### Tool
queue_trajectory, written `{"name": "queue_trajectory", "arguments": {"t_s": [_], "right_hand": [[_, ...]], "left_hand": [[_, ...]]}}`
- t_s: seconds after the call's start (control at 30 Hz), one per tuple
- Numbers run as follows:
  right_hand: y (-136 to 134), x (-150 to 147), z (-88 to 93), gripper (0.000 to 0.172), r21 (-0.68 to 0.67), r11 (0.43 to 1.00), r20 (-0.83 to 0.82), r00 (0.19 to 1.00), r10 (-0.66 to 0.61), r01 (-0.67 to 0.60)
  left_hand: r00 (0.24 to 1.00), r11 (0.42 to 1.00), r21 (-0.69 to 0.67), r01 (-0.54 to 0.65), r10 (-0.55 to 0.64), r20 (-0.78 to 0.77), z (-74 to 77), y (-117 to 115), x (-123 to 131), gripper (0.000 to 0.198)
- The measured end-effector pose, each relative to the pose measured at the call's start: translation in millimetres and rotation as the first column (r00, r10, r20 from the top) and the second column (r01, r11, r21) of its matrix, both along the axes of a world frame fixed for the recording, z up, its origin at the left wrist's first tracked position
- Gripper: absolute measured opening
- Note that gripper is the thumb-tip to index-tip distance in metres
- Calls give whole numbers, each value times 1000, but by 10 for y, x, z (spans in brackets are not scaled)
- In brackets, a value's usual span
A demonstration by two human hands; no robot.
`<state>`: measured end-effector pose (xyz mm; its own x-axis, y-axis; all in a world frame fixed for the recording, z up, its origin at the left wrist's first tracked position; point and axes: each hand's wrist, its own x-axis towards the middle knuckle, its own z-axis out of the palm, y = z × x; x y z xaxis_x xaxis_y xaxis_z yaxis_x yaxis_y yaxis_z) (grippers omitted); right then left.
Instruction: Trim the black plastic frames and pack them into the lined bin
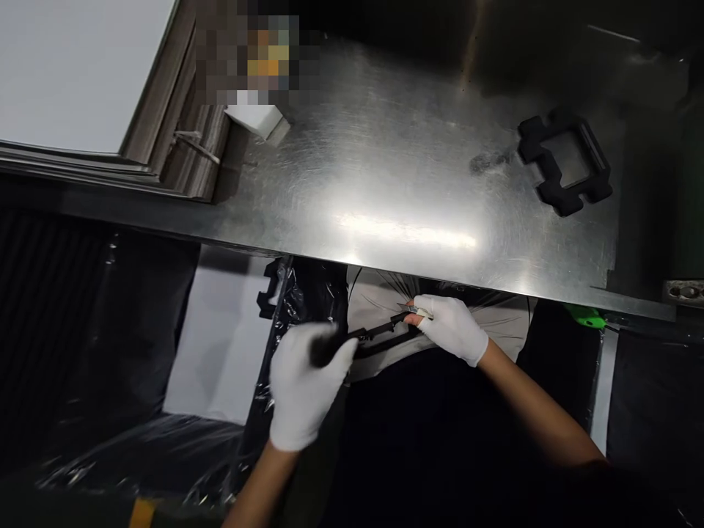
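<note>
A thin black piece point(382, 328) is held just below the near edge of the metal table point(407, 176), in front of the person's body, running between the two gloved hands. The left hand point(305, 381) appears to grasp one end between thumb and fingers, though motion blur smears that part and the exact grip is hard to make out. The right hand point(454, 326) pinches a small blade point(408, 308) with a pale handle, its fingertips at the piece's other end. Both gloves are white and leave the fingertips of the right hand bare.

Behind the hands lies pale fabric point(374, 293) with thin dark lines. To the left of the left hand, below the table edge, are a white panel point(217, 345) and glossy clear plastic point(192, 447); a notched black part point(268, 290) shows beside the panel. A bright green object point(587, 317) sits at the table's edge, right of the right hand.

On the tabletop, a notched black frame point(569, 202) lies toward the right, well apart from a small white box point(254, 116) beside a stack of sheets point(82, 73) at upper left.
</note>
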<state>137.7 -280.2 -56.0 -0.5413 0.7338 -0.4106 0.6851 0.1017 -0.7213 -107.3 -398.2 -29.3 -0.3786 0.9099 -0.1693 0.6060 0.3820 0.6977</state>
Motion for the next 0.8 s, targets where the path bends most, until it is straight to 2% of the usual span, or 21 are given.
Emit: {"name": "queue_trajectory", "arguments": {"t_s": [0.03,0.07,0.1,0.13,0.2,0.27,0.3,0.33,0.4,0.5,0.57,0.63,0.7,0.8], "right_hand": [[-19,2,20,23,4,1000,46,999,-12,12],[-43,-6,44,26,3,1000,78,997,-27,27],[-73,-25,71,26,5,999,93,994,-53,52],[-112,-56,99,25,7,997,97,992,-81,81],[-221,-150,161,25,10,989,88,985,-145,145],[-364,-255,225,21,-7,980,45,979,-197,197],[-439,-298,258,18,-39,979,5,980,-199,199],[-509,-326,292,17,-81,979,-46,981,-189,185],[-612,-322,358,23,-146,980,-163,974,-157,134],[-651,-166,439,38,-133,982,-283,944,-170,137],[-638,-9,461,41,-107,984,-269,949,-163,139],[-641,134,453,40,-119,992,-177,982,-63,42],[-678,229,429,38,-127,987,-43,995,93,-98],[-755,266,417,37,-76,967,152,955,254,-245]], "left_hand": [[999,998,27,-51,51,2,-13,-100,42,39],[994,997,-23,-75,77,83,-31,-188,109,45],[969,989,-128,-71,99,227,-56,-254,196,46],[906,968,-245,-49,146,397,-85,-292,297,44],[669,920,-390,-40,315,673,-147,-278,504,51],[407,900,-408,-150,432,805,-190,-176,656,64],[330,893,-394,-216,447,832,-199,-113,698,64],[314,888,-375,-267,448,837,-199,-56,715,61],[396,889,-346,-301,446,803,-176,14,688,53],[591,904,-401,-147,405,698,-118,-14,592,47],[761,900,-435,-4,285,582,-81,-83,565,46],[922,891,-439,116,68,381,-47,-143,590,44],[969,861,-462,215,-129,211,-16,-173,650,41],[948,771,-560,304,-304,96,15,-167,745,44]]}}
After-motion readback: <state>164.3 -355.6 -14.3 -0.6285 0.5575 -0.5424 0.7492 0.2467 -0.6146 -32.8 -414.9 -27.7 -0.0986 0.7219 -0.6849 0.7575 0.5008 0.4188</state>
